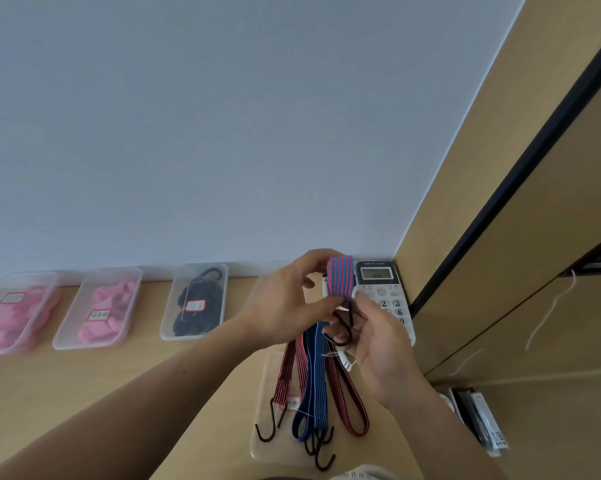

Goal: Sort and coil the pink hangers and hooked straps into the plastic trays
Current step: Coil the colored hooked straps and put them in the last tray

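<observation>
In the head view, the sorting is judged to be well advanced. Pink hangers (12,320) are seen lying in the far-left tray (32,274), and more pink hangers (101,313) in the second tray (63,327) just beside it. A coiled black strap bundle (195,306) is held in the third tray (167,320), with one hook projecting over the far rim. The striped hooked straps (313,375) are not yet coiled: they are held up as a bundle above the near tray (257,448), with their lower loops and hooks reaching down to it. Whether those ends rest on the tray cannot be told. Coiling and stowing of this bundle is judged to be the work left. The left hand (285,306) is closed, and the folded red-and-blue top of the bundle is pinched between its thumb and curled fingers. The right hand (375,344) is partly closed, its fingers curled round a black hook (342,330) and the strap ends just below the fold. A desk telephone (382,292) is seen behind the hands, against the wall.
</observation>
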The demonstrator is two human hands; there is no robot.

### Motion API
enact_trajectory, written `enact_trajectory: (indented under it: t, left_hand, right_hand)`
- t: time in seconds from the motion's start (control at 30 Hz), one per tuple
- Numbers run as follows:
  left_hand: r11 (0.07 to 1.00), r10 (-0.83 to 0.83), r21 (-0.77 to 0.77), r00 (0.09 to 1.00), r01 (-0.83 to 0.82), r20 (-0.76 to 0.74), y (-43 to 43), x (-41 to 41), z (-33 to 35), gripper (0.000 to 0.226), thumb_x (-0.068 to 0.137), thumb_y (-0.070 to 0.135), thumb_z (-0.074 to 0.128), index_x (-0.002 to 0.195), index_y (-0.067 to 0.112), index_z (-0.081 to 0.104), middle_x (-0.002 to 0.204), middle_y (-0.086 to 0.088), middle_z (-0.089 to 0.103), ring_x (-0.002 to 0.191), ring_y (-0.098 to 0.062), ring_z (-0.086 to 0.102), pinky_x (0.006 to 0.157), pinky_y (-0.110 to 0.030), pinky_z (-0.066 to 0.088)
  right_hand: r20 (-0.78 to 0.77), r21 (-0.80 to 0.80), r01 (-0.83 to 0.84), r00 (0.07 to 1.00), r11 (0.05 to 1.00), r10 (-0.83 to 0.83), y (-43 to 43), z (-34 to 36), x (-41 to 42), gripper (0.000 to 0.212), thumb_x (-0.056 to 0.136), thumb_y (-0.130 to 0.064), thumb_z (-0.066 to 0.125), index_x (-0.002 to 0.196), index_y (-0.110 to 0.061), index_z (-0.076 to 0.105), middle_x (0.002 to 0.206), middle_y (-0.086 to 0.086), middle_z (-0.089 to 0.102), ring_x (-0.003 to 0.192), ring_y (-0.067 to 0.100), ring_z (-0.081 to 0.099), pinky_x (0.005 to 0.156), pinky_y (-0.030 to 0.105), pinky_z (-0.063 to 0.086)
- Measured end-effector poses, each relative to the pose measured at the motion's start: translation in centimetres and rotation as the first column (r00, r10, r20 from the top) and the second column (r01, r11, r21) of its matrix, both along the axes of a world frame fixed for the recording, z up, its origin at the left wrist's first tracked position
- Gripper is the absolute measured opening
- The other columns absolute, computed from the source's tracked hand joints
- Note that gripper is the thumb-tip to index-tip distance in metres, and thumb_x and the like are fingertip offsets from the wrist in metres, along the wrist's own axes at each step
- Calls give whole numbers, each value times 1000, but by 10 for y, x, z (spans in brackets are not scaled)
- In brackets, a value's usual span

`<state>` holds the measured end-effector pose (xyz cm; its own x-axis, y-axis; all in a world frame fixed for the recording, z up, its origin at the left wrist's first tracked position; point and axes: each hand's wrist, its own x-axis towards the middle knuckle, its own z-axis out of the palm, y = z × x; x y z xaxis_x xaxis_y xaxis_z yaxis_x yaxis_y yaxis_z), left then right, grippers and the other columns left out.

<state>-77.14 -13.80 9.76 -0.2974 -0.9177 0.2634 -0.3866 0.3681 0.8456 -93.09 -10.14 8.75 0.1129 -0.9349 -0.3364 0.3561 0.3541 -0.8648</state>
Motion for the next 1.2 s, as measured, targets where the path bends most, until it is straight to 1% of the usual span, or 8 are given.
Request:
enact_trajectory:
  t: [0.13,0.27,0.37,0.5,0.6,0.83,1.07,1.2]
  left_hand:
    - [970,6,-241,985,36,172,2,-2,-11,54,77,18,73,127,33,56,124,8,59,118,-12,54,95,-38,48]
    - [990,-11,-134,982,37,190,5,0,-8,56,75,31,65,130,27,60,120,6,61,107,-4,55,87,-19,44]
    - [996,-60,79,977,45,206,7,4,-2,66,72,54,55,133,27,60,117,13,66,97,2,60,82,-12,43]
    - [965,32,251,983,-78,181,6,6,1,62,73,56,56,130,31,63,106,14,73,85,-2,68,86,-31,56]
    - [918,98,387,995,-83,-19,7,9,-4,43,88,23,65,130,20,61,103,3,76,81,-20,74,82,-42,59]
    - [750,260,644,828,151,-497,11,38,-13,29,93,2,60,123,2,61,104,-13,74,91,-21,72,71,-28,58]
    - [714,331,654,703,250,-630,15,62,-25,20,99,7,52,112,4,67,98,-15,73,88,-23,72,67,-27,57]
    - [675,279,699,796,236,-537,15,75,-34,23,102,11,47,110,1,66,97,-17,73,86,-29,72,65,-29,58]
  right_hand:
    - [173,36,30,984,999,-36,-5,4,0,45,79,-42,62,107,-7,72,92,15,67,67,15,59,57,25,43]
    - [204,5,81,976,997,-80,-7,-1,1,25,87,-29,59,88,-12,79,89,10,74,71,14,68,58,22,52]
    - [14,-50,140,990,989,-139,-12,-9,1,22,94,-18,58,104,-3,71,88,12,73,77,19,63,67,29,51]
    - [-322,-179,161,923,971,-212,-15,-19,8,33,87,-23,70,116,-8,64,82,8,75,74,13,66,67,26,54]
    - [-377,-210,224,879,952,-291,-17,-18,19,69,79,-29,78,137,-8,47,86,-8,77,93,11,70,92,40,53]
    - [-568,-414,146,730,899,-380,-19,-24,44,24,79,-35,78,97,-32,63,94,-14,72,93,-2,67,88,39,55]
    - [-621,-449,21,711,893,-329,-23,-19,71,22,80,-36,76,95,-42,60,84,-17,72,82,-4,66,79,26,51]
    - [-627,-391,39,720,920,-297,-26,-28,84,24,76,-34,79,89,-43,60,78,-11,70,74,7,67,72,35,55]
